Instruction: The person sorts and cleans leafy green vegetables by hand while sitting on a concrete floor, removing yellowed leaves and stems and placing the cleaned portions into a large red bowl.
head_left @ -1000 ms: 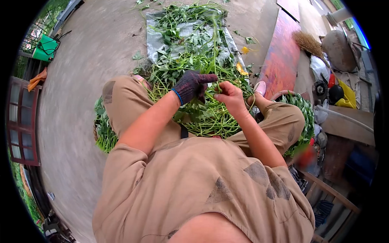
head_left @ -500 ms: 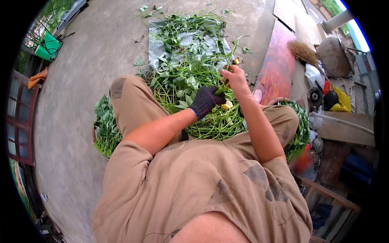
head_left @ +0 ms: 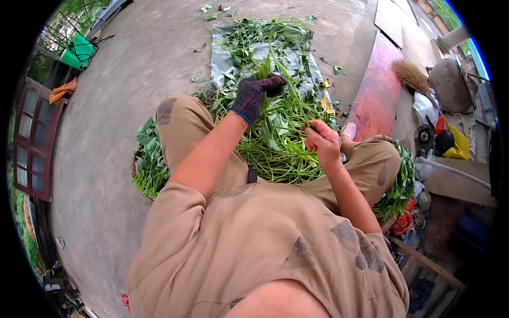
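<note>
My left hand [head_left: 255, 96], in a dark knit glove with a blue cuff, is closed around a small bunch of green stems [head_left: 263, 71] and held above the pile. My bare right hand [head_left: 324, 142] is lower and to the right, its thumb and fingers pinched on a thin green leafy vine [head_left: 292, 129] near my knee. Between my legs lies a heap of leafy green vines [head_left: 275, 164], with long stems nearest me and leaves farther off. More of these greens spread over a silver-grey plastic sheet [head_left: 220, 71] in front.
Bundled greens [head_left: 151, 159] stand outside my left knee, with another bundle [head_left: 397, 183] outside my right. A reddish board [head_left: 374, 85], a straw broom [head_left: 411, 75] and a yellow bag [head_left: 458, 143] are on the right. A green container [head_left: 78, 52] stands far left.
My hands have moved apart. The left has risen forward with its bunch of stems; the right has dropped back toward me, drawing a vine down. The view has shifted slightly.
</note>
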`<state>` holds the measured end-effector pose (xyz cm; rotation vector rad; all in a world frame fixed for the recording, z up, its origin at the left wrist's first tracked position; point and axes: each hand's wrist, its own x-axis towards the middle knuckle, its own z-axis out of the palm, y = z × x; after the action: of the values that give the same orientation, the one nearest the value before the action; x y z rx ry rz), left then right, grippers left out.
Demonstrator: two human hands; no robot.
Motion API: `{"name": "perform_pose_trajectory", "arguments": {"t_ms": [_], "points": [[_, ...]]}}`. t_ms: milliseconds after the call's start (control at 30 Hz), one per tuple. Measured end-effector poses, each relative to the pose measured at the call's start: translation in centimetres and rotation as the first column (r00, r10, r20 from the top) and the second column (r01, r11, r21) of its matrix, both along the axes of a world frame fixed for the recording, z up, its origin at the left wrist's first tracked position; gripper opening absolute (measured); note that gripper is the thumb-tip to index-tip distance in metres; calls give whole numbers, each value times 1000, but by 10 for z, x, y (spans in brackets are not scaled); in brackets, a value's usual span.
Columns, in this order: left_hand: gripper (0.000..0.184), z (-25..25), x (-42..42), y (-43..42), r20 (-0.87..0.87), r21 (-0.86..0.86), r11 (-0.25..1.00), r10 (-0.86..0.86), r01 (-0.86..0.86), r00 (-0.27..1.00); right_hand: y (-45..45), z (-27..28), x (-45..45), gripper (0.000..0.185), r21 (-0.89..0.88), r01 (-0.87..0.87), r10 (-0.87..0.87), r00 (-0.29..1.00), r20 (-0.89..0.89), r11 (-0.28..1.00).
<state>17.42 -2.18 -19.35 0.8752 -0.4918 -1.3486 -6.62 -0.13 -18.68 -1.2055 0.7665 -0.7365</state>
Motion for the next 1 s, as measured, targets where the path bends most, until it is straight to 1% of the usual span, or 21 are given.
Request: {"name": "perform_pose_trajectory", "arguments": {"t_ms": [33,67,100,133,200,233,333,367,467,500,600,633,667,733,767,800,833,867,900,1000], "points": [[26,-3,-5,1,-95,-35,993,-118,115,989,4,1,2,15,26,-31,30,999,22,999],[29,-5,-10,3,-186,-80,971,-237,226,953,7,-2,4,15,16,-24,24,999,28,1000],[36,-9,-13,2,-252,-173,922,-382,347,889,9,-2,5,15,61,-2,-1,999,55,998],[38,-13,-13,3,-271,-164,915,-400,368,876,10,0,4,15,104,20,-29,996,80,994],[42,-13,-13,8,-308,-144,902,-431,406,848,5,0,-4,16,135,7,-16,998,63,991],[43,-10,-14,9,-299,-98,925,-378,366,876,6,0,-6,17,163,30,-45,995,90,986],[47,-6,-7,8,-279,-84,925,-380,371,882,6,-3,-12,16,179,-6,-7,997,75,984],[40,-4,-5,9,-227,-61,924,-381,377,896,7,-3,-15,16,202,-44,23,994,104,978],[45,-14,8,7,36,87,933,-354,350,935,13,-4,-16,16,188,-56,38,994,100,981],[41,-16,6,7,129,93,948,-314,304,941,15,-5,-16,17,180,-52,37,996,86,982],[41,-13,9,9,263,147,947,-316,286,912,18,-3,-17,17,201,-60,49,997,60,978],[41,-11,6,9,299,157,958,-277,240,913,19,-5,-17,18,193,-59,48,997,60,979],[39,-7,4,10,412,256,957,-238,139,880,21,-6,-16,18,166,-57,52,998,33,985],[38,3,1,11,621,398,912,-188,-100,761,23,-8,-15,19,107,-58,61,998,-24,993],[48,-19,9,5,829,270,943,-125,-195,544,24,-6,-13,18,99,-36,41,998,-55,994],[51,-24,14,2,926,215,946,-118,-244,357,26,-3,-10,18,89,-15,23,996,-86,996],[54,-28,17,1,982,151,948,-111,-281,154,28,-1,-8,17,80,5,4,993,-116,997],[57,-32,21,-1,993,81,950,-103,-302,-58,27,-1,-6,18,75,18,-8,991,-135,997],[64,-32,19,-3,971,180,916,-223,-358,-81,24,-3,-4,18,69,33,-23,988,-153,997],[64,-49,20,-5,943,231,891,-304,-390,-136,21,-12,1,17,12,74,-71,982,-176,997]]}}
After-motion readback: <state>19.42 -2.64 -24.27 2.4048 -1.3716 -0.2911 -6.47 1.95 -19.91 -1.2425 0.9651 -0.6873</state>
